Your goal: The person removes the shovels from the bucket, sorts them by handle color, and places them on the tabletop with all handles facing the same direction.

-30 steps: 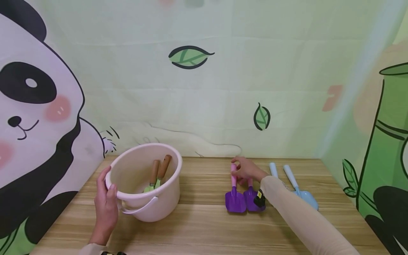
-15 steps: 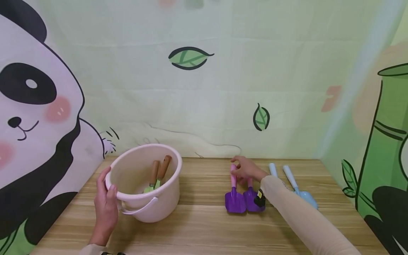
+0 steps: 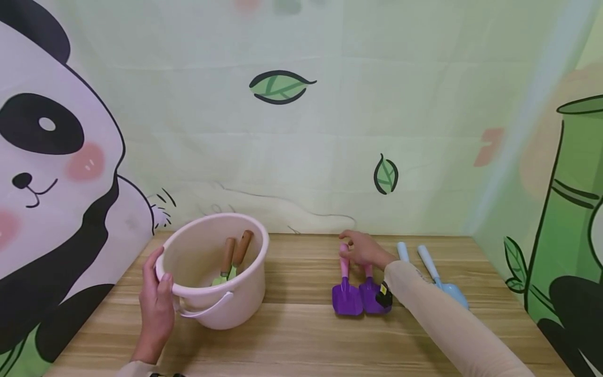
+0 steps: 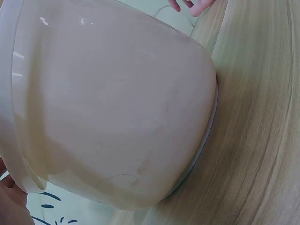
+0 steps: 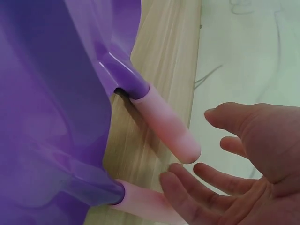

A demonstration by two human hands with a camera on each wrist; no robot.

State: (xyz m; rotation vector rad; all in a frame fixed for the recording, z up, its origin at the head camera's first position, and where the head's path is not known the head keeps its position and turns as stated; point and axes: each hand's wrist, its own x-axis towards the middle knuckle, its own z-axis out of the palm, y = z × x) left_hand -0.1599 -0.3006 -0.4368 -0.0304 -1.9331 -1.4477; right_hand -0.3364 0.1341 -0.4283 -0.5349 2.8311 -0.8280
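A pale pink bucket [image 3: 245, 309] stands at the left of the table. My left hand [image 3: 156, 303] holds its rim at the left side, the thumb against the edge; the left wrist view shows mostly the bucket wall [image 4: 122, 103]. Inside are two green tools with brown wooden handles [image 3: 242, 248], their lower ends partly hidden. To the right, two purple toy shovels [image 3: 347, 298] with pink handles lie side by side. My right hand [image 3: 365, 250] hovers over these handles. In the right wrist view its fingers [image 5: 225, 180] are spread beside the pink handle [image 5: 166, 124], gripping nothing.
Two light blue toy shovels [image 3: 452, 294] lie right of the purple ones, one mostly hidden behind my right sleeve [image 3: 433, 309]. The wooden table [image 3: 292, 340] meets a green printed backdrop [image 3: 301, 157] at its far edge, with printed sheets at both sides.
My right hand has shifted very slightly leftward, its fingers opening a little above the pink handle. The left hand and bucket have stayed put.
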